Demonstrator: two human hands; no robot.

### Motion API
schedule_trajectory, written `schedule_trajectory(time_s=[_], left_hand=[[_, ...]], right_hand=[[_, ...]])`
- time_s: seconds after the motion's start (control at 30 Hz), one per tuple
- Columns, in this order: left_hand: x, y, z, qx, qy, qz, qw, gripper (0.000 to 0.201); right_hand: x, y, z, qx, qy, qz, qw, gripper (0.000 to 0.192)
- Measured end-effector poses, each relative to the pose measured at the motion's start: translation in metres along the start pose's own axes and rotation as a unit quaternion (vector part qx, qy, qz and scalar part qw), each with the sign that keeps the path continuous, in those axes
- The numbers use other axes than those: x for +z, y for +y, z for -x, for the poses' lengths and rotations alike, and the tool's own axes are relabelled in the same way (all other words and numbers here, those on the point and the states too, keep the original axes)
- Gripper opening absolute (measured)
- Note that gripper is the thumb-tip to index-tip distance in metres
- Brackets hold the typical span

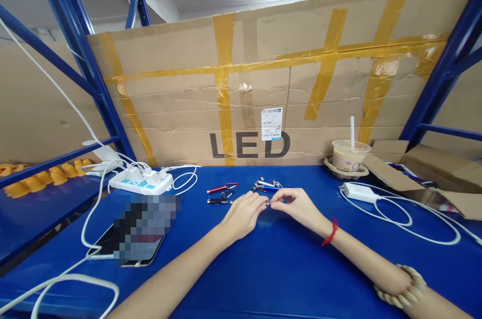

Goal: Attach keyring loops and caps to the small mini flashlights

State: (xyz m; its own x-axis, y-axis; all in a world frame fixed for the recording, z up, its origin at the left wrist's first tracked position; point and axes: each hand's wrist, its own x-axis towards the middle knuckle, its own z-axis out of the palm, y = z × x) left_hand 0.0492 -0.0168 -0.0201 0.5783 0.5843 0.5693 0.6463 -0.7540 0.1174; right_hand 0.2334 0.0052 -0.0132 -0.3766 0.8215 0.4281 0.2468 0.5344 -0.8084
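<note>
Above the blue table, my left hand [243,216] has its fingers closed around something mostly covered by them. A small silver metal piece [267,203] shows at its fingertips. From the other side, my right hand [299,207] pinches that piece between thumb and forefinger. Left of my hands lie a red slim tube with a clip [218,189] and a black slim tube with a clip [217,201]. Just beyond my fingers is a blue tube [270,188], partly hidden, with several small silver parts [260,182] around it.
A white power strip [141,182] with cables and a phone-like device [150,246] are at left. To the right stand a lidded drink cup [348,156] with a straw, a white charger [359,192] with its cable, and an open carton [440,168]. Taped cardboard [181,108] walls the back.
</note>
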Motion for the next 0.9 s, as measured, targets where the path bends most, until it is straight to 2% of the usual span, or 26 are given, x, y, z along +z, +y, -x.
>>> schedule_trajectory(time_s=[0.23,0.37,0.47,0.57,0.67,0.8,0.9], left_hand=[[-0.002,0.009,0.005,0.007,-0.013,0.018,1.000,0.030],[-0.001,0.009,0.007,0.019,-0.019,0.008,1.000,0.031],[-0.001,0.008,0.008,0.030,-0.001,0.015,0.999,0.032],[0.001,0.010,0.007,0.008,0.012,0.045,0.999,0.031],[0.005,0.011,0.004,-0.051,0.017,0.085,0.995,0.029],[0.013,0.009,0.001,-0.111,0.029,0.124,0.986,0.028],[0.015,0.008,0.000,-0.131,0.025,0.139,0.981,0.027]], right_hand=[[-0.001,-0.001,0.000,0.120,-0.080,-0.111,0.983,0.028],[-0.001,0.000,0.001,0.136,-0.085,-0.107,0.981,0.033],[0.000,0.005,0.003,0.130,-0.067,-0.083,0.986,0.036],[0.002,0.009,0.004,0.111,-0.050,-0.060,0.991,0.036],[0.004,0.008,0.005,0.075,-0.003,-0.019,0.997,0.036],[0.002,0.000,0.006,-0.044,0.089,0.079,0.992,0.031],[-0.003,-0.003,0.006,-0.133,0.074,0.125,0.980,0.026]])
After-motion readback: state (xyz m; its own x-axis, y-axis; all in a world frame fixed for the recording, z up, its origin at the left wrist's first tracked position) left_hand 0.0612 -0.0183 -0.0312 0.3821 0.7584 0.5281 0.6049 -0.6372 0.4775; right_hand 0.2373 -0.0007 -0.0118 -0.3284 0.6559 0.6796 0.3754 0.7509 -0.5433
